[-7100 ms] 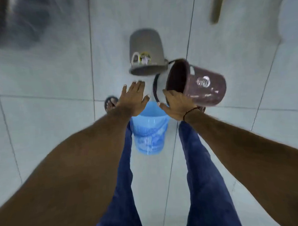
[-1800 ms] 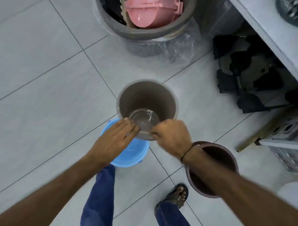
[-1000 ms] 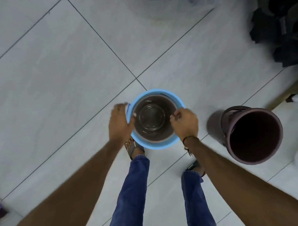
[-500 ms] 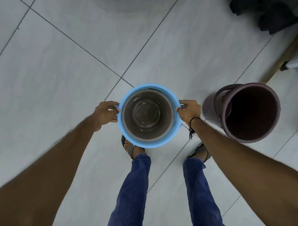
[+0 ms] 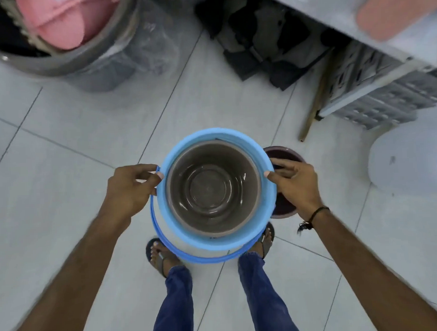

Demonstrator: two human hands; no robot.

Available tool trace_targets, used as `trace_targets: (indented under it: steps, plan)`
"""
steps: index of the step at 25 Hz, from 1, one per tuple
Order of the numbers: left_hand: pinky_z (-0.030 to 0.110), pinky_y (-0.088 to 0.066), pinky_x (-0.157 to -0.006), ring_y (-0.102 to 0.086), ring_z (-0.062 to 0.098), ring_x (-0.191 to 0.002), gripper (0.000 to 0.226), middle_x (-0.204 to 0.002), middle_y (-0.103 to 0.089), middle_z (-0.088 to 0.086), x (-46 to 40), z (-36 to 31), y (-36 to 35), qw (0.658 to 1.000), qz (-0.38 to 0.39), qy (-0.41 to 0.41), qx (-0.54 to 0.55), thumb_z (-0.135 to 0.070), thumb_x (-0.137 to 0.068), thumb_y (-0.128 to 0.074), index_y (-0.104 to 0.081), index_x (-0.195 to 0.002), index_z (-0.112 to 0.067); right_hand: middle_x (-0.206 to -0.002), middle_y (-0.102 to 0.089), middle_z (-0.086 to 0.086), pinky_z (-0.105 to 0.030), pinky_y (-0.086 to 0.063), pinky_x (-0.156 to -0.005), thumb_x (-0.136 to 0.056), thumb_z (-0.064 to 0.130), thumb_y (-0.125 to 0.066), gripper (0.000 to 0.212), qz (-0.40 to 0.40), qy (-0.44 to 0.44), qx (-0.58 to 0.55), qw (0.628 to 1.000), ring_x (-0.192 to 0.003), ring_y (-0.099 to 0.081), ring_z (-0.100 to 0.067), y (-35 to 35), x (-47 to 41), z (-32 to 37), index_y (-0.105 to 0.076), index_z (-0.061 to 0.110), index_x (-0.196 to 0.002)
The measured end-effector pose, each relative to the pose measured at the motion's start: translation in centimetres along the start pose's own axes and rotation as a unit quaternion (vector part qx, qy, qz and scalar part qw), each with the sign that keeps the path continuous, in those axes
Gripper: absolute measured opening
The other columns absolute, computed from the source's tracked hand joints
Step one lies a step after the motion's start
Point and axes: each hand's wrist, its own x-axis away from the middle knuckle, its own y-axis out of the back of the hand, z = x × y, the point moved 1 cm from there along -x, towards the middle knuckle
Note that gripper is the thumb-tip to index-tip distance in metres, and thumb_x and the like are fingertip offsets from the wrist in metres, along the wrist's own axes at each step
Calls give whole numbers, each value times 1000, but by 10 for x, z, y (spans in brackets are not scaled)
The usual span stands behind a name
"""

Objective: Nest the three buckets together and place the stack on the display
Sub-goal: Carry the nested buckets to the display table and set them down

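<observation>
Head view, looking down: a round light-blue plastic bucket (image 5: 269,200) with a grey-brown plastic bucket (image 5: 214,187) nested inside it is held above the pale tiled floor (image 5: 63,151), over the person's sandalled feet. The left hand (image 5: 130,190) and the right hand (image 5: 296,185) each close their fingers on the blue rim at opposite sides, and the blue bail handle (image 5: 198,259) hangs below the near edge. A dark maroon plastic bucket (image 5: 282,153) stands on the floor just behind the right hand, partly hidden by it.
</observation>
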Motion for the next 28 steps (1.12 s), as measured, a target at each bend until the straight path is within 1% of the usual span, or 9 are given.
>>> trace_targets:
  steps: [5, 9, 13, 16, 20, 22, 25, 26, 28]
  plan:
    - [24, -48, -57, -69, 0, -50, 13, -82, -73, -10, 22, -80, -115, 998, 45, -34, -3, -27, -88, -74, -70, -83, -38, -85, -80, -4, -45, -62, -83, -79, 15, -84, 31, -46, -29, -16, 998, -80, -78, -17, 140, -19, -29, -78, 25, -107]
    - [22, -50, -59, -71, 3, -55, 10, -90, -73, -1, 9, -80, -206, 997, 73, -17, -32, -27, -91, -71, -72, -101, -25, -82, -80, -4, -44, -63, -82, -80, 16, -84, 30, -74, -58, -7, 996, -77, -77, -16, 182, -47, -88, -77, 24, -108]
    - [37, -57, -88, -71, 28, -93, 27, -108, -73, 12, -15, -59, -279, 994, 68, 40, -73, -21, -94, -66, -70, -119, -11, -82, -79, -8, -45, -62, -83, -77, 10, -84, 29, -85, -131, -29, 987, -76, -76, -20, 170, -78, -155, -78, 19, -104]
    - [30, -50, -93, -66, 30, -108, 31, -123, -70, 14, -45, -35, -319, 986, 41, 101, -127, -16, -96, -62, -66, -126, -10, -87, -79, -10, -41, -58, -93, -76, 9, -80, 27, -88, -184, -18, 979, -85, -75, -23, 142, -103, -193, -79, 18, -102]
    - [24, -47, -80, -67, 29, -101, 33, -129, -66, 15, -92, -5, -348, 971, 66, 115, -200, -19, -95, -59, -65, -127, -15, -93, -80, -6, -29, -53, -97, -80, 13, -71, 29, -74, -252, 25, 965, -97, -71, -22, 113, -135, -230, -79, 21, -107]
    - [26, -49, -85, -66, 32, -105, 37, -132, -64, 12, -109, 8, -352, 956, 87, 112, -259, -28, -91, -59, -65, -127, -22, -98, -79, -5, -27, -54, -95, -80, 14, -71, 27, -73, -275, 33, 958, -97, -71, -23, 104, -145, -242, -79, 21, -105]
    - [42, -54, -96, -65, 33, -110, 51, -128, -67, 8, -131, 24, -360, 932, 106, 47, -344, -45, -82, -61, -63, -130, -26, -113, -74, -4, -33, -50, -101, -83, 33, -73, 33, -90, -299, 44, 949, -109, -66, -24, 99, -149, -257, -74, 21, -114]
    - [43, -55, -93, -65, 32, -108, 54, -126, -67, 8, -137, 28, -363, 934, 134, 35, -329, -45, -83, -62, -59, -133, -24, -118, -72, -5, -34, -46, -102, -86, 42, -69, 41, -70, -315, 59, 945, -114, -63, -26, 97, -149, -265, -69, 21, -121]
    - [39, -57, -85, -67, 27, -96, 51, -117, -69, 7, -144, 38, -369, 944, 207, 89, -239, -37, -87, -64, -55, -135, -22, -121, -69, -11, -40, -45, -105, -91, 58, -55, 53, -4, -358, 43, 933, -118, -59, -32, 89, -143, -281, -66, 16, -122]
